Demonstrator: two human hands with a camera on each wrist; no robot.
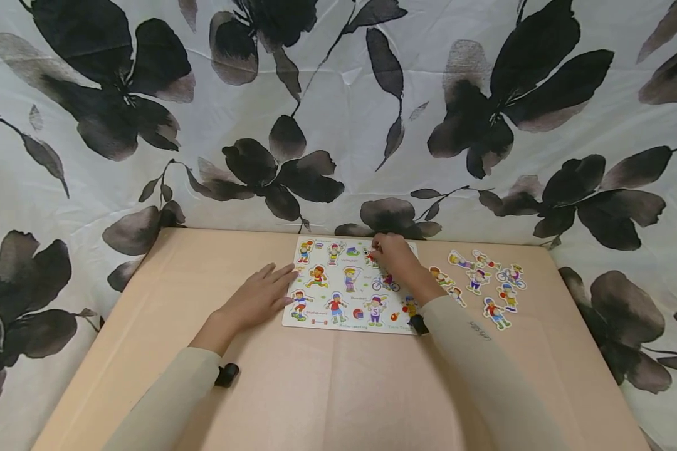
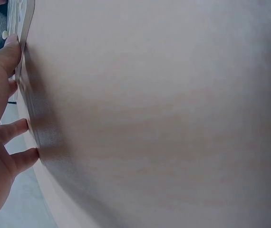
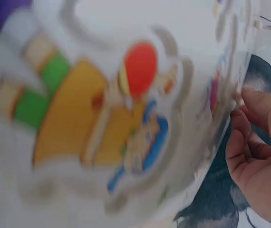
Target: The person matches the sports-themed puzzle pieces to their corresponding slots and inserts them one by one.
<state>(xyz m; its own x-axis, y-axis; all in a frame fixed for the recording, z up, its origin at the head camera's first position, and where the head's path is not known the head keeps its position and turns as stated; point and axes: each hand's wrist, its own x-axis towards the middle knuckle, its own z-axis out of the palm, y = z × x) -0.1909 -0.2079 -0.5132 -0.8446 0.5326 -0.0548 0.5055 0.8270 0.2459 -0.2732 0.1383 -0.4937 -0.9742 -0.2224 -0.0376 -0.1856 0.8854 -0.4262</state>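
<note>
A white puzzle board (image 1: 327, 319) with colourful cartoon children lies flat on the table. My left hand (image 1: 259, 294) is at its left edge, fingers spread. In the left wrist view the thumb (image 2: 7, 54) touches the board's edge, while other fingertips rest on the table. My right hand (image 1: 400, 260) reaches over the board's upper right part. Its thumb and curled forefinger pinch a small puzzle piece (image 1: 369, 257) close over the board, mostly hidden by the fingers. The right wrist view shows a figure in yellow (image 3: 73, 114) on the board, with raised outlines around it.
Several loose cut-out figure pieces (image 1: 495, 313) lie on the table right of the board, some beside the right forearm. The tan table (image 1: 327, 388) ends behind the board against a floral cloth (image 1: 367, 125). Dark wrist cameras (image 1: 227, 375) sit under both sleeves.
</note>
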